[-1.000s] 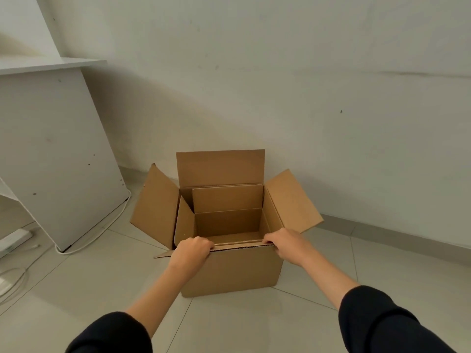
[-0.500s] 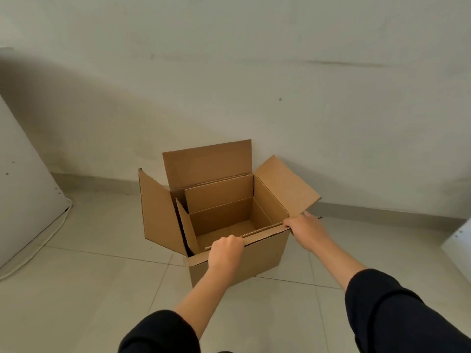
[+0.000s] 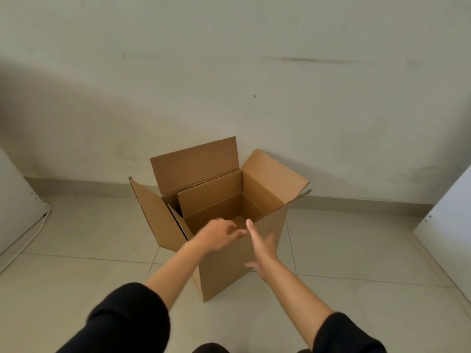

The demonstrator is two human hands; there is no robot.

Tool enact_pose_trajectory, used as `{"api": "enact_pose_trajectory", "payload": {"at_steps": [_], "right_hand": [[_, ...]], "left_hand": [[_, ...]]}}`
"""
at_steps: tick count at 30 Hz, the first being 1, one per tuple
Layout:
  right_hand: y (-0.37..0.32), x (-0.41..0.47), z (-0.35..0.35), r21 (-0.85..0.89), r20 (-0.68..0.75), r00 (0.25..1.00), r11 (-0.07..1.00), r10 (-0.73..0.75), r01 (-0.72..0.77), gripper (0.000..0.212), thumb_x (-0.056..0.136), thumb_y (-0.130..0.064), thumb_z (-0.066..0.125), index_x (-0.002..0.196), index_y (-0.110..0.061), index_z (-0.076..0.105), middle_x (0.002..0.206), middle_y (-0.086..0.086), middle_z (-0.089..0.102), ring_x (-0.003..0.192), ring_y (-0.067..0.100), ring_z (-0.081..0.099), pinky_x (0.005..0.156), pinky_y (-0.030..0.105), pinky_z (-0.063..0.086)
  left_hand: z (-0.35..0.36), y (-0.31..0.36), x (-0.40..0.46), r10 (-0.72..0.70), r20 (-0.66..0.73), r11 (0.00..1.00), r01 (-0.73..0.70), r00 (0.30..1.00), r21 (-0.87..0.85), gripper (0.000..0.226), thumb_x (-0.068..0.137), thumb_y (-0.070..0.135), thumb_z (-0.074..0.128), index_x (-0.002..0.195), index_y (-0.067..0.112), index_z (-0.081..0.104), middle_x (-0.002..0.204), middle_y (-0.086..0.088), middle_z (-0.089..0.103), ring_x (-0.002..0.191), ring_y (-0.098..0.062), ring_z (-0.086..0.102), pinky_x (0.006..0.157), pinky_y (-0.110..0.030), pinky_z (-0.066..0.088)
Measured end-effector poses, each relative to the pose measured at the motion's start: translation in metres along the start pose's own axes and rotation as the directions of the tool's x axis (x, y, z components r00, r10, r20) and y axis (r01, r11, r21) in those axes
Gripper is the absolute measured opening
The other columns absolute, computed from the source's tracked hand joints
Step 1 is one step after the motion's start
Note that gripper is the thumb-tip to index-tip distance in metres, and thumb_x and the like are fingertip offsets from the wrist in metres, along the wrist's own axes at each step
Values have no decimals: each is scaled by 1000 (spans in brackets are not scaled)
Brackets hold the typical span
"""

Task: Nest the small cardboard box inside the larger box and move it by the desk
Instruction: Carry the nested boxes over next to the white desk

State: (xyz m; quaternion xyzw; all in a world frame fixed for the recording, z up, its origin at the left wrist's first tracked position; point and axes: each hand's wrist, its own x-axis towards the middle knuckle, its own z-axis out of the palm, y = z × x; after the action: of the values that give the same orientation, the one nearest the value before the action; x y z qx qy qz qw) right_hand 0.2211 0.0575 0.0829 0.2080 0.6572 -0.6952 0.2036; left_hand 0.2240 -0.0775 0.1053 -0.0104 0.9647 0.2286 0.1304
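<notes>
The larger cardboard box (image 3: 230, 276) stands on the tiled floor by the wall, one corner turned toward me, its top flaps spread open. Inside it sits the small cardboard box (image 3: 210, 198), also open, with its back flap upright against the larger box's rear wall. My left hand (image 3: 219, 235) is blurred and rests on the near rim, its fingers curled over the edge. Just to the right, my right hand (image 3: 262, 248) is off the cardboard, with its fingers straight and apart in front of the box's near side.
A white desk panel (image 3: 15, 200) stands at the left edge with a white cable (image 3: 25, 240) running along its foot. Another white panel (image 3: 448, 212) leans in at the right. The wall and its skirting lie right behind the box.
The box has turned so a corner faces me. My right hand has let go of the near flap and moved left beside my left hand. The view has shifted right, away from the desk.
</notes>
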Motion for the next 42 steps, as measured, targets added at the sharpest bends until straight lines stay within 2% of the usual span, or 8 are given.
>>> {"api": "enact_pose_trajectory", "payload": {"at_steps": [4,7,11,17,22,27,33,42], "right_hand": [[-18,4,20,-65,-31,994,993,-105,103,67,93,-33,52,148,-29,12,149,10,33,117,36,55,75,46,61],[-27,17,12,11,-68,997,999,-30,31,41,94,-12,44,133,-19,33,124,15,53,89,35,66,72,51,60],[-36,21,-10,-131,-266,959,989,-96,63,34,98,-12,38,131,-9,35,125,21,53,102,37,59,87,53,55],[-75,44,-89,-656,-339,818,740,-464,147,50,99,-5,32,147,-9,21,147,17,39,130,38,43,104,44,39],[-91,64,-146,-743,-245,834,648,-495,167,59,95,0,43,149,-9,20,151,16,34,134,36,38,107,43,37],[-83,59,-150,-680,-196,930,726,-312,100,69,81,-13,69,139,-8,33,135,17,51,120,35,51,96,39,46],[-66,64,-161,-706,-241,905,703,-351,85,56,86,3,52,138,-7,34,128,18,53,113,33,53,75,28,43],[-109,80,-236,-881,-180,849,466,-496,86,40,85,-2,58,124,-5,50,121,18,61,111,35,57,90,36,47]], "left_hand": [[-26,-46,-22,-23,-224,992,50,974,115,84,75,80,19,123,25,61,143,-2,50,145,-27,24,118,-55,-3],[-40,-59,-33,-35,-235,976,83,971,199,69,87,68,20,116,25,64,130,1,60,138,-23,37,117,-57,1],[-55,-90,-39,-131,-251,915,214,959,341,48,94,55,30,118,30,62,132,2,57,138,-23,35,116,-62,5],[-58,-97,-46,-99,-381,971,174,919,167,34,96,40,42,119,22,61,139,-5,50,142,-25,29,119,-58,1],[-52,-91,-31,-153,-554,988,127,818,-86,60,88,38,59,139,12,42,147,-17,37,140,-34,29,116,-52,25],[-53,-73,-1,-365,-328,880,209,871,-426,96,76,62,63,146,6,29,145,-17,45,133,-35,43,106,-48,42],[-62,-57,36,-458,-285,845,312,842,-436,23,91,15,56,101,-3,67,104,-26,69,93,-37,66,82,-42,57],[-19,3,24,-413,-143,715,223,900,-662,19,93,7,51,81,0,63,87,-19,66,78,-33,65,76,-40,59]]}}
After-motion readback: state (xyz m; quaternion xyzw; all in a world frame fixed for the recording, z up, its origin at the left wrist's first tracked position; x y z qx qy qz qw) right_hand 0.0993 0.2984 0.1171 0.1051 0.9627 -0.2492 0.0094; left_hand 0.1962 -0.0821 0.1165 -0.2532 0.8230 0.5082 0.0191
